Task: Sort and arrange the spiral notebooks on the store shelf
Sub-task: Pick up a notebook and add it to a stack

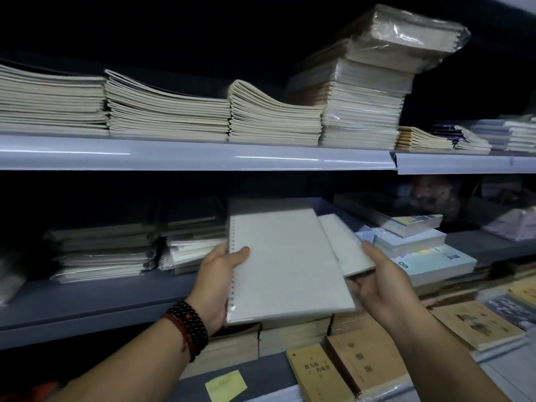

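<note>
A large white spiral notebook (pixel 287 265) in clear wrap is held in front of the middle shelf (pixel 95 300). My left hand (pixel 217 282) grips its spiral edge, thumb on the cover. My right hand (pixel 383 282) holds a smaller white spiral notebook (pixel 348 250), which lies partly under the large one's right edge. Stacks of wrapped spiral notebooks (pixel 104 253) lie on the middle shelf to the left.
The top shelf (pixel 185 155) carries several stacks of cream notebooks (pixel 168 111), one tall wrapped pile leaning at the right. Light blue books (pixel 429 256) sit right of my hands. Brown booklets (pixel 365 369) and a yellow sticky note (pixel 226 385) lie on the lowest shelf.
</note>
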A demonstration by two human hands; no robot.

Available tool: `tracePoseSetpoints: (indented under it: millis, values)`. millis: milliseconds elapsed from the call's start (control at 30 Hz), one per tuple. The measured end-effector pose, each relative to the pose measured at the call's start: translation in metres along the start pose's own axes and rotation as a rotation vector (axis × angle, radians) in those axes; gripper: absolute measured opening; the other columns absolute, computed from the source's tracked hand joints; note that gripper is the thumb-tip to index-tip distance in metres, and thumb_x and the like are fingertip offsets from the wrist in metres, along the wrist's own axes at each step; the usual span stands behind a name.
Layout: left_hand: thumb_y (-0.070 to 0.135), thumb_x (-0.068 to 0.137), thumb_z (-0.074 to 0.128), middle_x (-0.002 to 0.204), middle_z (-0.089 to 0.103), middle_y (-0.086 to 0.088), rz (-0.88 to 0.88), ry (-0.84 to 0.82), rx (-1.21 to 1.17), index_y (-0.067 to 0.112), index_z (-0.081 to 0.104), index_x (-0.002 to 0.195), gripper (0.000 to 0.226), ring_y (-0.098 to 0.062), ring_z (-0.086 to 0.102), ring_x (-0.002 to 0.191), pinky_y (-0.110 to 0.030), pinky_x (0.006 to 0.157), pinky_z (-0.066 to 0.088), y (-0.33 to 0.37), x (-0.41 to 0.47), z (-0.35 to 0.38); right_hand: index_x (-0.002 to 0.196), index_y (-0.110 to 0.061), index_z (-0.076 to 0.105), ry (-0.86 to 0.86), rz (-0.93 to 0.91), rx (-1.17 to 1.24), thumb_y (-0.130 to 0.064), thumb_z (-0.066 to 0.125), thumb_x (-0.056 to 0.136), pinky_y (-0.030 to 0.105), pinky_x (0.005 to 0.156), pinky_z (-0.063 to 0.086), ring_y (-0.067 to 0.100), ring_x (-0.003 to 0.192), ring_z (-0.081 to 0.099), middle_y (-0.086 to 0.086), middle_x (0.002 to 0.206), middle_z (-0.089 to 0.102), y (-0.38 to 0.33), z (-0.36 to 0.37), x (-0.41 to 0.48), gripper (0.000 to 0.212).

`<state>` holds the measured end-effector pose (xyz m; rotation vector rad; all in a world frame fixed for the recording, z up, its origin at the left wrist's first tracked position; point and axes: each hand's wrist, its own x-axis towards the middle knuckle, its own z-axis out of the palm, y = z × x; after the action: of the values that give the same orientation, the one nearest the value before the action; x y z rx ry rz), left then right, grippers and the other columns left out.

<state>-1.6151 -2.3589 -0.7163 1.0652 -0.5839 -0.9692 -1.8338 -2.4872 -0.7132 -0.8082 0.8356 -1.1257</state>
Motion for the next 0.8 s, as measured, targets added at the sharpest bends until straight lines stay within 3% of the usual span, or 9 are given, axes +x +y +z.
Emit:
tracePoseSetpoints:
  millis: [100, 167, 233, 367, 500, 567, 633, 700, 800]
  values:
    - [0.013, 0.096, 0.062, 0.111, 0.075, -0.016, 0.025, 0.050, 0.011, 0.007, 0.064, 0.124, 0.029, -0.042, 0.070, 0.104, -0.053, 0.084, 0.060, 0.013, 0.006, -0.019, 0.113, -0.010, 0.062, 0.028, -0.052, -0.031, -0.028, 0.060, 0.099, 0.035, 0.058, 0.056, 0.027, 0.087, 0.073, 0.011, 0.097, 0.077, -0.005, 0.014, -0.003, 0.023]
    - [0.014, 0.095, 0.064, 0.113, 0.075, -0.015, 0.039, 0.065, 0.017, 0.008, 0.061, 0.130, 0.036, -0.038, 0.072, 0.102, -0.051, 0.084, 0.060, 0.019, 0.009, -0.033, 0.106, -0.011, 0.062, 0.028, -0.059, -0.086, -0.030, 0.062, 0.098, 0.030, 0.049, 0.046, 0.020, 0.066, 0.064, 0.006, 0.078, 0.073, -0.004, 0.021, -0.001, 0.021]
    - [0.014, 0.094, 0.064, 0.113, 0.074, -0.016, 0.044, 0.079, 0.023, 0.007, 0.061, 0.129, 0.036, -0.038, 0.072, 0.101, -0.048, 0.078, 0.061, 0.024, 0.012, -0.048, 0.096, -0.011, 0.059, 0.018, -0.050, -0.104, -0.031, 0.061, 0.098, 0.025, 0.040, 0.033, 0.014, 0.047, 0.047, 0.004, 0.061, 0.058, -0.002, 0.032, 0.006, 0.020]
    - [0.015, 0.093, 0.064, 0.110, 0.074, -0.019, 0.047, 0.110, 0.027, 0.005, 0.068, 0.118, 0.027, -0.040, 0.072, 0.098, -0.048, 0.078, 0.060, 0.033, 0.016, -0.079, 0.086, -0.009, 0.055, -0.040, -0.025, -0.023, -0.025, 0.057, 0.102, 0.021, 0.034, 0.025, 0.009, 0.039, 0.036, 0.003, 0.057, 0.046, -0.001, 0.066, 0.032, 0.022]
    - [0.015, 0.094, 0.063, 0.109, 0.075, -0.020, 0.053, 0.162, 0.036, 0.004, 0.068, 0.115, 0.025, -0.043, 0.071, 0.100, -0.050, 0.082, 0.059, 0.041, 0.020, -0.103, 0.085, -0.008, 0.049, -0.067, -0.004, -0.008, -0.005, 0.043, 0.103, 0.019, 0.034, 0.028, 0.013, 0.050, 0.037, 0.006, 0.067, 0.042, -0.004, 0.122, 0.066, 0.019]
    - [0.015, 0.095, 0.062, 0.108, 0.075, -0.020, 0.060, 0.178, 0.045, 0.004, 0.069, 0.113, 0.023, -0.041, 0.072, 0.097, -0.048, 0.079, 0.060, 0.047, 0.020, -0.111, 0.093, -0.006, 0.052, -0.084, 0.031, 0.042, 0.007, 0.042, 0.100, 0.022, 0.038, 0.039, 0.017, 0.059, 0.045, 0.009, 0.079, 0.049, -0.006, 0.145, 0.084, 0.017]
    - [0.015, 0.095, 0.061, 0.109, 0.075, -0.020, 0.073, 0.187, 0.050, 0.003, 0.068, 0.115, 0.024, -0.042, 0.072, 0.099, -0.050, 0.079, 0.060, 0.053, 0.021, -0.119, 0.106, -0.006, 0.060, -0.107, 0.071, 0.092, 0.002, 0.064, 0.092, 0.033, 0.060, 0.056, 0.024, 0.080, 0.062, 0.014, 0.099, 0.063, -0.002, 0.161, 0.098, 0.016]
    - [0.015, 0.096, 0.059, 0.110, 0.074, -0.020, 0.081, 0.197, 0.044, 0.004, 0.068, 0.118, 0.025, -0.043, 0.071, 0.101, -0.050, 0.077, 0.061, 0.056, 0.021, -0.126, 0.112, -0.005, 0.063, -0.078, 0.077, 0.048, 0.001, 0.073, 0.085, 0.040, 0.076, 0.058, 0.027, 0.093, 0.066, 0.015, 0.116, 0.066, 0.010, 0.168, 0.108, 0.030]
    - [0.016, 0.097, 0.059, 0.110, 0.074, -0.020, 0.082, 0.202, 0.030, 0.005, 0.068, 0.118, 0.025, -0.042, 0.071, 0.100, -0.049, 0.073, 0.062, 0.058, 0.021, -0.132, 0.123, 0.002, 0.060, -0.010, -0.018, -0.166, 0.012, 0.053, 0.090, 0.038, 0.070, 0.058, 0.031, 0.095, 0.067, 0.018, 0.117, 0.065, 0.031, 0.169, 0.099, 0.035]
